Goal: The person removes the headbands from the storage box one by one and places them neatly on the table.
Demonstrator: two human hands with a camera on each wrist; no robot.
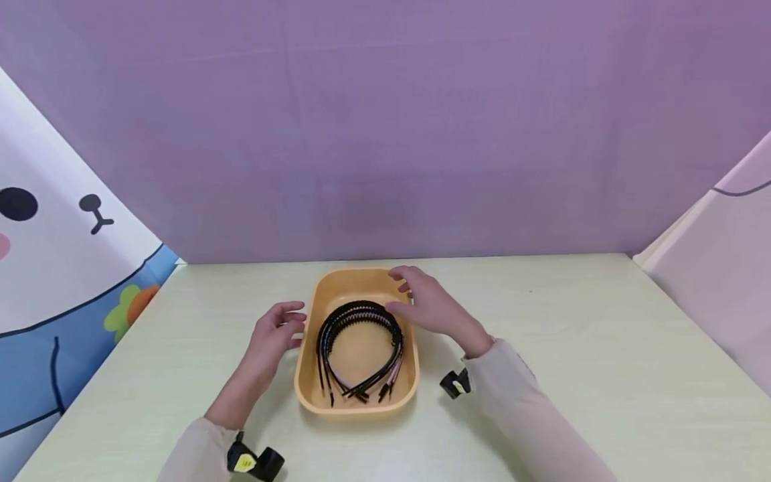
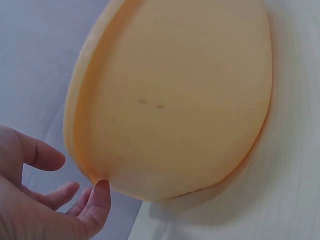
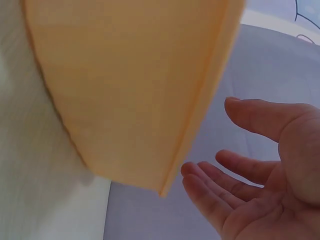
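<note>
Head view: tray (image 1: 355,410) of dark hoops (image 1: 361,307) between left hand (image 1: 277,335) and right hand (image 1: 430,301)

Closest are 2 pale sleeves, the left sleeve (image 1: 201,452) and the right sleeve (image 1: 536,408). By each cuff is a small black box with a yellow mark: 1 left box (image 1: 268,463) and 1 right box (image 1: 454,384).

Next comes the yellow-orange tray. It sits flat on the table (image 1: 560,348), near the middle, with its long sides running away from the person. The dark hoops lie inside it in a loose bunch. They curve round at the far end, and their thin ends cross at the near end. Many have wavy teeth, and some show a bit of pink. I cannot tell how many hoops there are.

The left hand is just beside the tray's left side. Its fingers are softly bent, with small gaps between them. I cannot tell if 1 fingertip touches the edge. The right hand is a little farther away, at the right side near the far corner. Its fingers are a bit bent, and its thumb is spread away from them.

Behind the table hangs a big purple cloth (image 1: 385,134). A picture cloth (image 1: 72,234) with a cartoon face and a flower hangs on the left, and a pale cloth (image 1: 723,294) on the right.
</note>
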